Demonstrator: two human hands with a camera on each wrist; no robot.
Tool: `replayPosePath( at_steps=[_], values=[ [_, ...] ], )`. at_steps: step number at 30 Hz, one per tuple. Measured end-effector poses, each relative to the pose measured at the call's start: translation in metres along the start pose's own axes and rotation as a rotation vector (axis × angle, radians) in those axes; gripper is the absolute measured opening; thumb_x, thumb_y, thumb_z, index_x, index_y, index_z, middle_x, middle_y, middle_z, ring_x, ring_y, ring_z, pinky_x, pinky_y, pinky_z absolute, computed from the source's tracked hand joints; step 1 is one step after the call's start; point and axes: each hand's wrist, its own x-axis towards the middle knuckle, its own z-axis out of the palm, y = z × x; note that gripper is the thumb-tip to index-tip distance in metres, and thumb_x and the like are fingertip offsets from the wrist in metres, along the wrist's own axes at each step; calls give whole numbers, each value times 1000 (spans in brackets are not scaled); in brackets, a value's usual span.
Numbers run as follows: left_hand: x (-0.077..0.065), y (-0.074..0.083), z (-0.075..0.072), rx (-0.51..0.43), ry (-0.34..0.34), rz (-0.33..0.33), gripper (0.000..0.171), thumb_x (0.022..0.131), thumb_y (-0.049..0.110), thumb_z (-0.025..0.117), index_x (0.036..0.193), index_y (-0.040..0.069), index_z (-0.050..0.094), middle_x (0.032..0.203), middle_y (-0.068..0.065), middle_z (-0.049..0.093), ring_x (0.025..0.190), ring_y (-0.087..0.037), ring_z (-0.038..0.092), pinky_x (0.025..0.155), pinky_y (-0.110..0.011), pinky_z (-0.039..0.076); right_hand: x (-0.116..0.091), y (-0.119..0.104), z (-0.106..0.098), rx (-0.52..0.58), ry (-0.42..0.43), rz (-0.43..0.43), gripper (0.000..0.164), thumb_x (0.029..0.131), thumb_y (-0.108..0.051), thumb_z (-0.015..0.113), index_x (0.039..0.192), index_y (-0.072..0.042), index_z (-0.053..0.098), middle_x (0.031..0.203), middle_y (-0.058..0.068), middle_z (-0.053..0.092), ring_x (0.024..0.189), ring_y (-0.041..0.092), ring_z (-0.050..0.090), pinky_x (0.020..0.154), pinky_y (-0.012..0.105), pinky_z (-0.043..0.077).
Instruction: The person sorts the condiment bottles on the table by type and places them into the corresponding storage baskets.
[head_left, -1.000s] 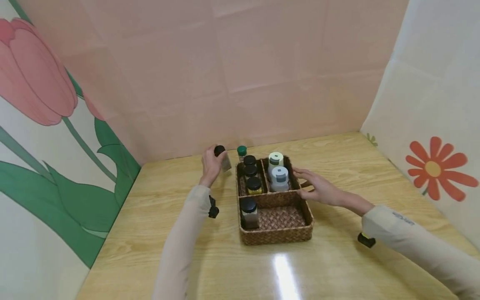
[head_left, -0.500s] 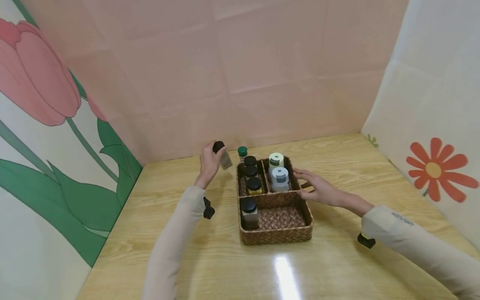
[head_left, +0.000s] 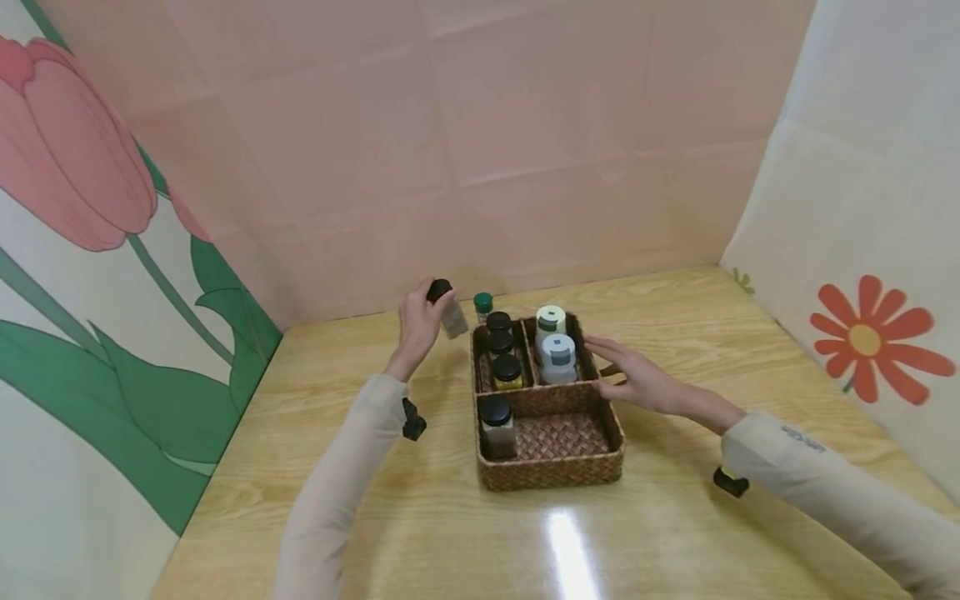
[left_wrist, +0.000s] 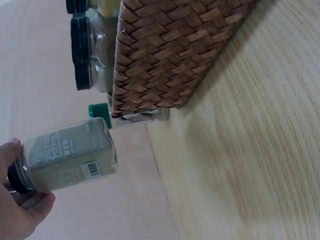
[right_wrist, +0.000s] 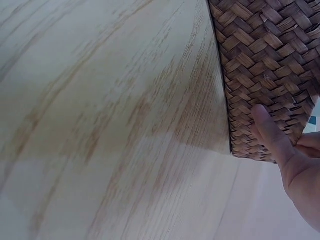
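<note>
My left hand (head_left: 417, 327) holds a clear spice jar (head_left: 455, 321) by its black lid, tilted in the air left of the basket. In the left wrist view the spice jar (left_wrist: 72, 154) shows powder, printed lettering and a barcode. My right hand (head_left: 641, 379) rests on the right side of the woven basket (head_left: 551, 473), its fingers fairly straight against the wall. Black-lidded jars (head_left: 507, 369) fill the back left compartment. Two white-capped bottles (head_left: 558, 357) stand in the back right one. Another black-lidded jar (head_left: 498, 427) stands at the left of the front compartment.
A green-capped bottle (head_left: 483, 305) stands on the wooden table (head_left: 420, 500) behind the basket's back left corner. A pink sheet (head_left: 360, 167) backs the table, and printed flower sheets flank both sides.
My left hand has lifted the spice jar up off the table and shifted slightly left, then held nearly steady. The right hand and the basket have stayed in place.
</note>
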Motion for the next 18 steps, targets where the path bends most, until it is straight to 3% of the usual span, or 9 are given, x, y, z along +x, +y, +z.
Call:
replayPosePath(
  at_steps=[6, 9, 13, 18],
  values=[
    [-2, 4, -4, -19, 26, 8, 36, 97, 26, 66, 115, -4, 67, 98, -21, 68, 70, -29, 62, 59, -36, 49, 0, -1, 1, -34, 19, -15, 66, 94, -5, 62, 149, 12, 30, 153, 32, 27, 125, 50, 46, 74, 34, 59],
    [-3, 9, -8, -25, 30, 3, 43, 96, 25, 67, 126, -5, 64, 113, -23, 68, 88, -31, 68, 75, -39, 55, 0, -2, 1, -29, 24, -20, 66, 94, -4, 63, 149, 13, 30, 153, 33, 26, 122, 50, 48, 74, 33, 58],
    [-5, 16, -13, -39, 42, -8, 51, 94, 23, 71, 136, -4, 57, 132, -24, 59, 114, -35, 62, 95, -48, 50, 0, -3, 0, -33, 33, -29, 66, 93, -4, 63, 148, 14, 31, 153, 33, 27, 120, 50, 50, 74, 33, 59],
    [-6, 22, -17, -40, 55, 1, 51, 93, 24, 72, 134, -3, 60, 128, -23, 62, 110, -34, 64, 92, -47, 52, 0, 0, 1, -28, 30, -25, 66, 93, -4, 63, 149, 13, 31, 153, 32, 26, 122, 51, 47, 74, 35, 59]
  ],
)
